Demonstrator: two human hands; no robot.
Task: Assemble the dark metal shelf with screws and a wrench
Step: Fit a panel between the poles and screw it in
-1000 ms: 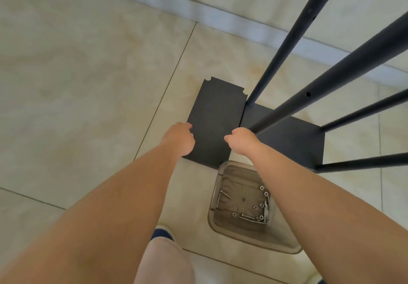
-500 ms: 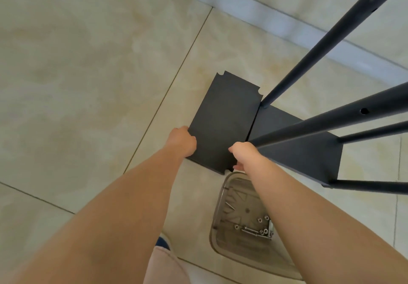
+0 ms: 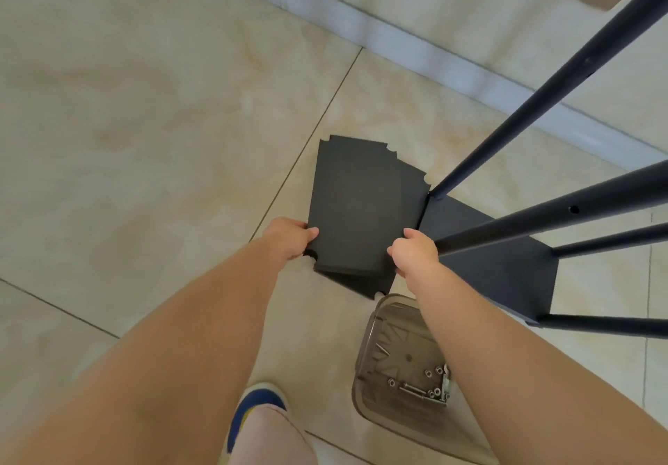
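Two hands grip top shelf panel; four legs.

On the floor, the stack of shelf panels lies left of the shelf frame, whose legs run up to the right, while the tray holding screws sits just before both.
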